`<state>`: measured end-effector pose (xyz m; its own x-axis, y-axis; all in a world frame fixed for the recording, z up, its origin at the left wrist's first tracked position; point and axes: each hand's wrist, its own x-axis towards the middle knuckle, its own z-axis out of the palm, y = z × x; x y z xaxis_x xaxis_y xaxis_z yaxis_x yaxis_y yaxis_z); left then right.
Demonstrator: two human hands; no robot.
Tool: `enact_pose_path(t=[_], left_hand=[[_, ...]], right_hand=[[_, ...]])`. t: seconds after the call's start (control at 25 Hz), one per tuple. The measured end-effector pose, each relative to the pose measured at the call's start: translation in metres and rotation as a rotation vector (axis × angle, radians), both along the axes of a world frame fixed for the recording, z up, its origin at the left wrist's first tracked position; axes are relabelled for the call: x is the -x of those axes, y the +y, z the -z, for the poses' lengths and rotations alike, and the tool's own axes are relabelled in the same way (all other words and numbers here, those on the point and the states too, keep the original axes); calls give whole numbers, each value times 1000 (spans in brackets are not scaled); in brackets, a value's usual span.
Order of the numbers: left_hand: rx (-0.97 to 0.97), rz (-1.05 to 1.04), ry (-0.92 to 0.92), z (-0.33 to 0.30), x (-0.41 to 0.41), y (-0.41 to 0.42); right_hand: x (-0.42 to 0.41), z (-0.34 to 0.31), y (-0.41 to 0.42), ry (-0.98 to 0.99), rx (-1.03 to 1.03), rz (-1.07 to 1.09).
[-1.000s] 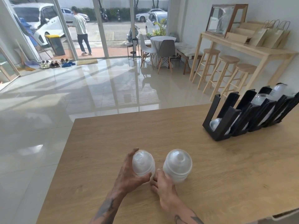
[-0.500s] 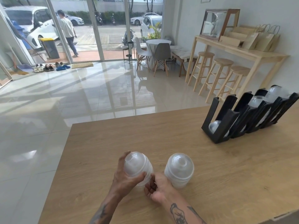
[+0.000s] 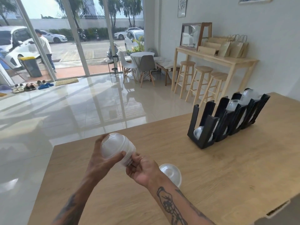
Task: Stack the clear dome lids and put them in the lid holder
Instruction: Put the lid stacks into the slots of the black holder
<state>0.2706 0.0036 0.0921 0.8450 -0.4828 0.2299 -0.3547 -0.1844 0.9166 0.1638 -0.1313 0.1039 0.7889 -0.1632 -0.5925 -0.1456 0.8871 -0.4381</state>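
A stack of clear dome lids is lifted off the wooden table and tilted, domes pointing up and left. My left hand wraps around the stack's dome end. My right hand grips the stack's open lower end with its fingertips. A second stack of dome lids rests on the table just right of my right wrist, partly hidden by it. The black lid holder stands at the table's far right, with dome lids in several of its slots.
The table's left and far edges drop to a glossy tiled floor. Beyond it are three wooden stools, a high side table with paper bags, a small round table with chairs, and a person outside the glass doors.
Both hands have raised the left lid stack off the table and tilted it. The right stack stays on the table. The camera view has lifted upward.
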Motion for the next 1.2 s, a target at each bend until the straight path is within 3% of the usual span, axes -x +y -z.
enact_pose_path(t=[0.36, 0.72, 1.0, 1.2], left_hand=[[-58, 219, -234, -114, 5, -185], [-130, 355, -283, -148, 50, -394], [-299, 375, -262, -109, 68, -439], [-562, 243, -482, -85, 59, -430]], right_hand=[[28, -78, -157, -219, 1, 188], [72, -90, -341, -262, 11, 335], [76, -32, -377, -202, -107, 402], [76, 3, -374, -167, -172, 409]])
